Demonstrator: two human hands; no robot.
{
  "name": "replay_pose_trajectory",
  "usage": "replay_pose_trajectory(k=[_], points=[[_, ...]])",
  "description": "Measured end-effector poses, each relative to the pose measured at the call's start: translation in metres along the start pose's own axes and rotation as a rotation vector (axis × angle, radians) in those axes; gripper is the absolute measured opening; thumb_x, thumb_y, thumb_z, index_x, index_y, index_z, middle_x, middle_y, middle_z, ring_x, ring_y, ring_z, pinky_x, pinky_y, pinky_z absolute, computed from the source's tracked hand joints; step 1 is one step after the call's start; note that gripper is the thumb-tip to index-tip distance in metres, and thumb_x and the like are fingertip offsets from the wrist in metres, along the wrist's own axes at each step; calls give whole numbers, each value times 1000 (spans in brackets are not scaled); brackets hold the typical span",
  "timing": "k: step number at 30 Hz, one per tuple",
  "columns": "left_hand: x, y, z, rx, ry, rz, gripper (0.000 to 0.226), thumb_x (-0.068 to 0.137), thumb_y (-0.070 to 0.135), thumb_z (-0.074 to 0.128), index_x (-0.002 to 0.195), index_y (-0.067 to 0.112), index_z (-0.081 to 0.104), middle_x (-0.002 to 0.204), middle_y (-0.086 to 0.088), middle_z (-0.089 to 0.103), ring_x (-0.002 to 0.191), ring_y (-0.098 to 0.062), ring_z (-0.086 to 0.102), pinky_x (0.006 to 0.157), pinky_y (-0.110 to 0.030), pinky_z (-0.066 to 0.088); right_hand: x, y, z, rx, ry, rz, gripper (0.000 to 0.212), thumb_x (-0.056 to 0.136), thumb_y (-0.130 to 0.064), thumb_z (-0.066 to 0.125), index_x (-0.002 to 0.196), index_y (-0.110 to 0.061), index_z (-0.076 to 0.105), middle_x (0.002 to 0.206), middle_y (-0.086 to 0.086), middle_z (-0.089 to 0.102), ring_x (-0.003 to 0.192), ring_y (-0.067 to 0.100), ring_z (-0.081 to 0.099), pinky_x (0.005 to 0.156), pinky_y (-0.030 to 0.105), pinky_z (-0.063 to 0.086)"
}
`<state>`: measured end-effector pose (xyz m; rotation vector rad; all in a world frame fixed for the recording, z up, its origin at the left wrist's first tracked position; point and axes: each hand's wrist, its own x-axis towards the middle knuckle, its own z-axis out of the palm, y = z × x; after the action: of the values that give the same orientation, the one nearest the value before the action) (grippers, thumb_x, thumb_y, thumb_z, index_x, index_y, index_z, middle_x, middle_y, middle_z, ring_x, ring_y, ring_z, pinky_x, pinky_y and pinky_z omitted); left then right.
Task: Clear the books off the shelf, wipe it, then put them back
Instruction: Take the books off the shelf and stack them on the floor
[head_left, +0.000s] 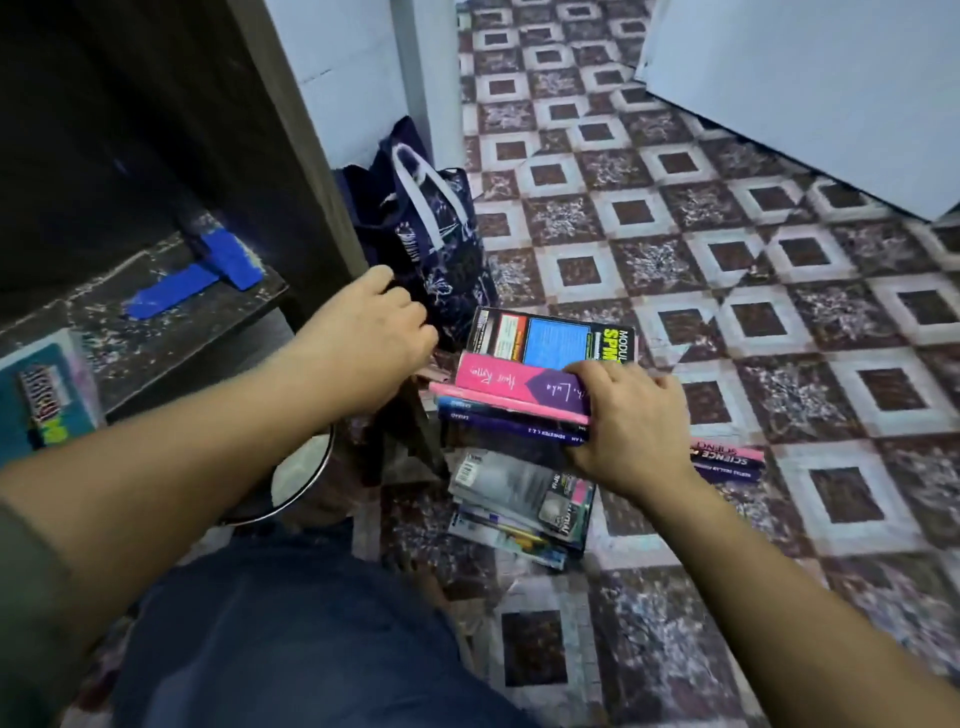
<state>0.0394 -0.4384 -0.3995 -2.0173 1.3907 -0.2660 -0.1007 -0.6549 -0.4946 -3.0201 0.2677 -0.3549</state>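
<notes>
— What's the right hand (626, 421) got?
— Fingers curled round the stack of pink and blue paperback books (511, 400) on the patterned floor tiles (779, 291), at three o'clock from the dark wooden shelf (171, 306).
— And the left hand (376, 325)?
— Curled, at the navy tote bag (441, 244); whether it grips anything, I can't tell.

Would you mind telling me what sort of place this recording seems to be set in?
Probably a room in a home, perhaps a study corner: patterned floor tiles, a dark wooden shelf unit, school books stacked on the floor, and a tote bag by the wall.
</notes>
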Motion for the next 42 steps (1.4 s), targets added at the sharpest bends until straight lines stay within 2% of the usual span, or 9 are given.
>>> replay_pose_trajectory(k=[2,9,14,20,23,29,35,39,42], points=[[10,10,15,110,-147,-16,3,69,21,67,71,23,65,67,5,63,66,-19,60,73,-31,40,18,14,3,-30,55,7,60,62,-59,51,108,-22,60,96,-2,65,87,25,62,76,37,38],[26,36,51,143,-242,-39,17,65,15,53,52,25,59,53,10,52,54,-12,51,62,-26,31,92,37,41,-91,277,1,66,61,-52,75,115,-20,57,106,1,65,94,25,59,81,38,27],[26,40,59,29,-239,-77,17,51,13,57,43,23,46,45,8,38,48,-12,45,62,-29,23,124,31,106,-183,349,30,53,66,-14,71,117,-21,58,112,-3,64,94,22,60,84,36,25],[29,44,47,2,-241,-228,31,63,10,47,53,19,19,57,-3,3,56,-13,43,65,-31,23,88,24,173,-198,-223,-10,62,82,-13,65,138,-18,38,135,3,49,116,24,49,97,46,34],[25,44,58,-37,-147,-141,50,55,5,53,55,12,4,61,-3,-7,50,-16,42,63,-33,21,64,23,192,-185,-270,82,64,84,-13,63,142,-19,34,144,4,39,123,26,44,101,49,32],[30,46,46,-47,-179,-161,29,64,10,48,50,18,24,55,2,14,59,-14,42,67,-30,24,65,36,181,-93,-408,30,84,77,-41,74,145,-23,28,154,1,29,134,24,34,107,46,27],[-18,38,60,-277,288,31,21,82,4,44,74,15,61,71,-2,57,72,-25,57,76,-37,43,70,-9,115,62,-585,13,64,85,-47,66,139,-24,40,137,3,50,122,26,50,101,44,41],[-105,10,71,-443,243,-288,7,78,18,67,85,17,69,77,0,62,72,-26,60,65,-39,50,64,-87,32,155,-500,-193,37,90,-38,58,121,-19,55,119,6,61,107,29,59,82,37,48],[-182,-15,86,-540,-6,-641,44,57,23,89,95,13,69,81,-8,65,73,-32,65,62,-42,55,60,-159,-21,228,-400,-396,34,88,-40,58,116,-21,58,114,5,63,106,29,60,83,37,48]])
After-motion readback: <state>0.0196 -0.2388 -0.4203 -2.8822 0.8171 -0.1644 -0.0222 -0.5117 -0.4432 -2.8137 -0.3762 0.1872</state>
